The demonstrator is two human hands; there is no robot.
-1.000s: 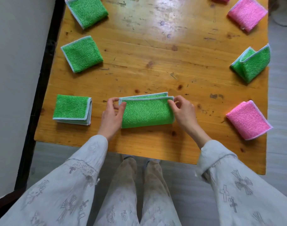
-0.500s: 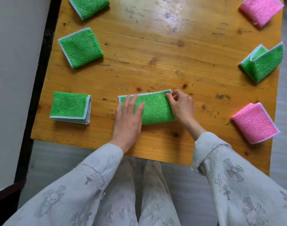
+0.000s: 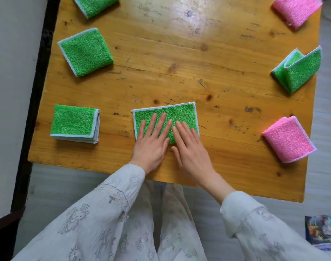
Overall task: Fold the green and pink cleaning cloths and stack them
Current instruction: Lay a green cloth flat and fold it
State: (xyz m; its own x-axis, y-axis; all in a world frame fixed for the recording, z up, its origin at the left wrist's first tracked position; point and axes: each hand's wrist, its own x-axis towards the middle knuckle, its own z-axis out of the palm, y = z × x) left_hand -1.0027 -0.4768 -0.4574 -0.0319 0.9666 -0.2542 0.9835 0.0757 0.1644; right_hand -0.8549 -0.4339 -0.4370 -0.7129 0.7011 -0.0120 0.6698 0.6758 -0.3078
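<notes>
Now, hands: left hand and right hand — both flat, fingers straight, pressing down
Cloth: green cloth folded — lying on wooden table

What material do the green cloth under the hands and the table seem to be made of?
Green folded cloth: apparently microfibre terry, judging by its fuzzy looped pile and pale stitched edging. Yellow-brown wooden table: likely varnished pine, showing knots, grain, scratches and a glossy glare.

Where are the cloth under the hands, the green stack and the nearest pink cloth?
cloth under the hands (image 3: 181, 112): head view, bare far part.
green stack (image 3: 72, 120): head view, top face.
nearest pink cloth (image 3: 289, 140): head view, middle.
</notes>
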